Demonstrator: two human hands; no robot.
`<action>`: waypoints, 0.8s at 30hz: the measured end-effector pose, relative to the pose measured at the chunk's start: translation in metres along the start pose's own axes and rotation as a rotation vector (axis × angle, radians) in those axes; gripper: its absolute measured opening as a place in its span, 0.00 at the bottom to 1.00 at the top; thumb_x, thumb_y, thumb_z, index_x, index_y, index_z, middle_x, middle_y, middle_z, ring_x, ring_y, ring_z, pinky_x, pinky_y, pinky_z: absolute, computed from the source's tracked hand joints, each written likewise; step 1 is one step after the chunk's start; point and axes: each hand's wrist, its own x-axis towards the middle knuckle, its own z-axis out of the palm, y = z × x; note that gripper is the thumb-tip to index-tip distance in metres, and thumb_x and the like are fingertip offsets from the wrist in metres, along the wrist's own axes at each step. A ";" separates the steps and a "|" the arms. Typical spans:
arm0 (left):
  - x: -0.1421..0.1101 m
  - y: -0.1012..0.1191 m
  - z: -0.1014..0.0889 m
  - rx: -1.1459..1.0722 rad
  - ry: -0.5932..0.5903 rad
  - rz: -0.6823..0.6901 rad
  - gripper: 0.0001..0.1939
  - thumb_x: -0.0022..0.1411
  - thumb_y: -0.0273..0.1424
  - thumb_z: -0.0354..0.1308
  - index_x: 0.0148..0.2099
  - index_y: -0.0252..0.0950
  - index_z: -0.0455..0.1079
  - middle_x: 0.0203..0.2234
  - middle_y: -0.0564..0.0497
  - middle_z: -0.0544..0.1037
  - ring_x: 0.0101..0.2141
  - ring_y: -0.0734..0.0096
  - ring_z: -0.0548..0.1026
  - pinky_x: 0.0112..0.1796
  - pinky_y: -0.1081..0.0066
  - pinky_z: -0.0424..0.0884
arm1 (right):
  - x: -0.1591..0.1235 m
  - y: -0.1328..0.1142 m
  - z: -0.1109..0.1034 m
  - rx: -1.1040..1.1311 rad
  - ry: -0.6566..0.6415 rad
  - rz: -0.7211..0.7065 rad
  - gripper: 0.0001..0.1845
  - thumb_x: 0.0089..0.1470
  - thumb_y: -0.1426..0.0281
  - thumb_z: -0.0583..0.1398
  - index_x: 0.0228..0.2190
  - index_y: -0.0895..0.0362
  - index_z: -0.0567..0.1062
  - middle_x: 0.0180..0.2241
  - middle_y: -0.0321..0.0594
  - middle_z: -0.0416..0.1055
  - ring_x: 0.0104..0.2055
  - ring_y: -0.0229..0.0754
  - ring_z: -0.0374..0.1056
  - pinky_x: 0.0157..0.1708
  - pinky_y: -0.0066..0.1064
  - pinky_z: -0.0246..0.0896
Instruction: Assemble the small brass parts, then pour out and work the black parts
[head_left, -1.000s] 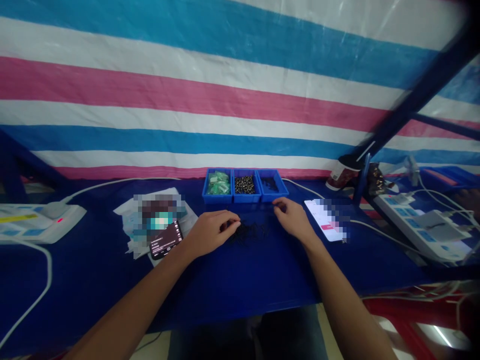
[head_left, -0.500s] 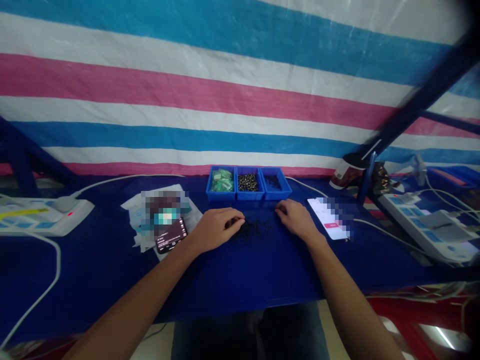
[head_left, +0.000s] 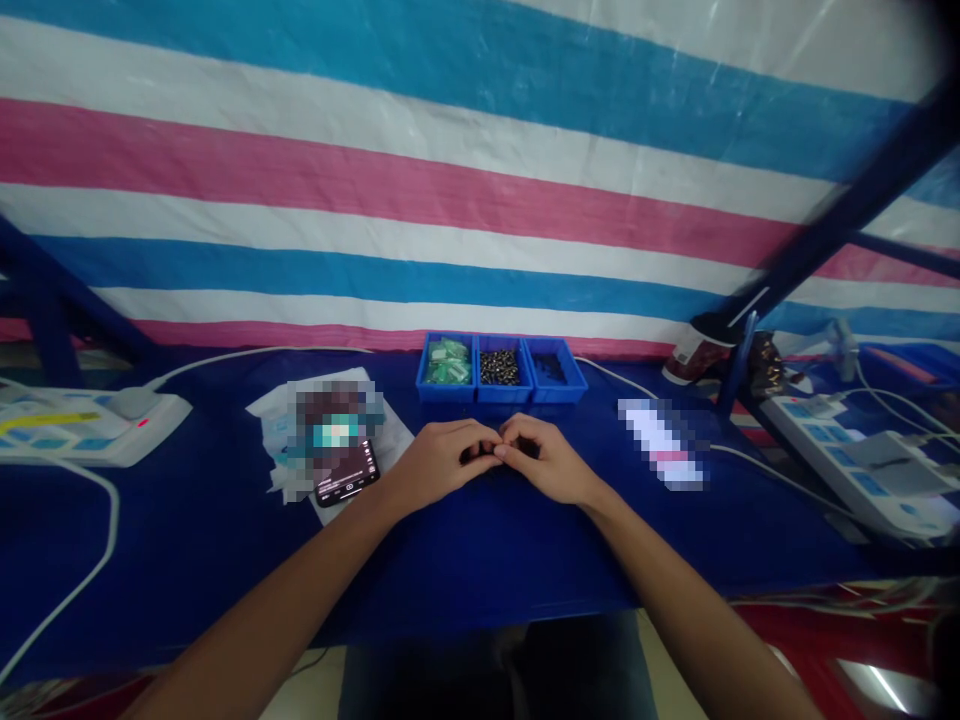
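Observation:
My left hand (head_left: 450, 462) and my right hand (head_left: 547, 460) meet fingertip to fingertip over the blue table. Both are closed in a pinch; whatever lies between the fingertips is too small to make out. The pile of small black parts under them is mostly hidden. Just behind stand three joined blue bins: the left bin (head_left: 445, 395) has small green and clear packets (head_left: 448, 362), the middle bin (head_left: 504, 395) small brass-and-black pieces (head_left: 500, 367), and the right bin (head_left: 559, 392) a few small black parts (head_left: 550, 368).
Left of my hands, a phone (head_left: 346, 478) lies on a white plastic bag (head_left: 279, 425); another phone (head_left: 660, 445) lies to the right. Power strips (head_left: 161, 430) (head_left: 847, 465) with cables flank the table. A dark-lidded cup (head_left: 686, 352) stands back right, before a striped tarp (head_left: 450, 200).
My right hand has moved left from near the right bin to meet my left hand's fingertips. The black pile is now mostly covered. My left hand has shifted slightly right.

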 end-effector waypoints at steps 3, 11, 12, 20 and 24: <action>0.000 0.002 0.001 -0.016 0.027 -0.007 0.06 0.66 0.33 0.57 0.42 0.38 0.74 0.29 0.54 0.76 0.27 0.78 0.70 0.31 0.75 0.66 | 0.000 0.000 0.004 0.084 0.002 0.043 0.12 0.58 0.60 0.60 0.29 0.56 0.73 0.33 0.38 0.72 0.32 0.37 0.65 0.32 0.29 0.59; 0.001 0.001 0.001 -0.056 0.055 -0.006 0.05 0.65 0.31 0.58 0.38 0.38 0.75 0.28 0.55 0.77 0.27 0.80 0.72 0.30 0.76 0.67 | -0.001 0.003 0.005 0.181 -0.011 0.134 0.15 0.56 0.58 0.62 0.30 0.57 0.73 0.25 0.35 0.69 0.26 0.36 0.62 0.28 0.28 0.56; 0.002 0.001 0.000 -0.060 0.053 -0.016 0.05 0.64 0.32 0.59 0.38 0.37 0.75 0.28 0.55 0.77 0.27 0.80 0.72 0.31 0.76 0.67 | -0.001 0.003 0.005 0.192 -0.013 0.135 0.14 0.56 0.58 0.62 0.30 0.57 0.73 0.24 0.34 0.68 0.26 0.35 0.61 0.27 0.28 0.55; 0.002 0.002 -0.004 -0.192 0.121 -0.174 0.05 0.60 0.33 0.63 0.35 0.36 0.74 0.28 0.54 0.79 0.28 0.77 0.76 0.31 0.77 0.71 | 0.000 0.004 0.002 0.180 0.029 0.134 0.14 0.58 0.61 0.60 0.42 0.56 0.75 0.25 0.34 0.69 0.27 0.37 0.64 0.29 0.29 0.58; 0.002 0.003 -0.003 -0.215 0.109 -0.171 0.05 0.60 0.33 0.63 0.35 0.36 0.74 0.28 0.54 0.79 0.28 0.77 0.76 0.31 0.76 0.71 | 0.000 0.004 0.001 0.143 0.005 0.114 0.13 0.60 0.60 0.58 0.34 0.57 0.75 0.25 0.34 0.69 0.27 0.36 0.64 0.29 0.29 0.57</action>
